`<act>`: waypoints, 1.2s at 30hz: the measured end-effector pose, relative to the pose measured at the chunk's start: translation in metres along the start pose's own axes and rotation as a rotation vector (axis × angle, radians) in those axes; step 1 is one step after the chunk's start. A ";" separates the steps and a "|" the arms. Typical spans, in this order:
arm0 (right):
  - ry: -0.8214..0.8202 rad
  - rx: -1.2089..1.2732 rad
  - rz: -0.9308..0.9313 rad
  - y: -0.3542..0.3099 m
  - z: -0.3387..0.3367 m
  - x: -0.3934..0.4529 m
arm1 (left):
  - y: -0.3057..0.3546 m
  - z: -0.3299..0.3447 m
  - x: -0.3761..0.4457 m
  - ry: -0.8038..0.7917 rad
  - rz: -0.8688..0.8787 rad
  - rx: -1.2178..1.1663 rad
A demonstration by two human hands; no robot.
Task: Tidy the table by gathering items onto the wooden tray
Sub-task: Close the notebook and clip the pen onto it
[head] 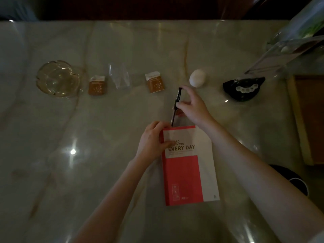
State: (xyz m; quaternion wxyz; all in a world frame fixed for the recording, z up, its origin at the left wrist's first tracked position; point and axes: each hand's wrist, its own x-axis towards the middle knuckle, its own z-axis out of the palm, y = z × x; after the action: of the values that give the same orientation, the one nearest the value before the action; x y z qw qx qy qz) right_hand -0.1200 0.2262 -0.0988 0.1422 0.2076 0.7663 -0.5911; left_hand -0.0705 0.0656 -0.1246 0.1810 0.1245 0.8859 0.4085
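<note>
A red and white notebook (pixel 190 165) lies flat on the marble table, near the front centre. My left hand (pixel 152 140) grips its upper left corner, thumb on the cover. My right hand (pixel 192 106) holds a black pen (pixel 176 106) just beyond the notebook's top edge; the pen's lower tip touches that edge. Two orange packets (pixel 97 85) (pixel 155 83), a clear plastic wrapper (pixel 119 76) and a white oval object (pixel 197 78) lie in a row farther back. The wooden tray (pixel 298 120) shows at the right edge.
A glass ashtray (pixel 58 79) stands at the back left. A black dish-like holder (pixel 243 90) sits at the back right, beside a clear acrylic stand (pixel 273 58). A dark round object (pixel 296 181) lies under my right forearm.
</note>
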 end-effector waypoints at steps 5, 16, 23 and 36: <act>-0.101 -0.057 0.035 -0.003 0.001 0.001 | -0.003 0.001 -0.002 -0.007 -0.005 -0.039; -0.231 -0.151 0.107 -0.012 -0.002 0.008 | -0.005 0.006 -0.009 0.068 -0.078 -0.154; -0.243 -0.309 0.034 -0.002 0.000 -0.001 | -0.004 0.003 -0.008 0.048 -0.094 -0.146; -0.279 -0.315 -0.018 0.007 0.015 -0.019 | -0.005 0.000 -0.009 0.048 -0.109 -0.205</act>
State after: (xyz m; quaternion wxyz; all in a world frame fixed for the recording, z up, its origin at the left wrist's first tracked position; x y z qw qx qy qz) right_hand -0.1009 0.2106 -0.0998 0.2722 0.0923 0.8241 -0.4882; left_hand -0.0625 0.0588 -0.1262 0.1936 0.0473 0.8490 0.4894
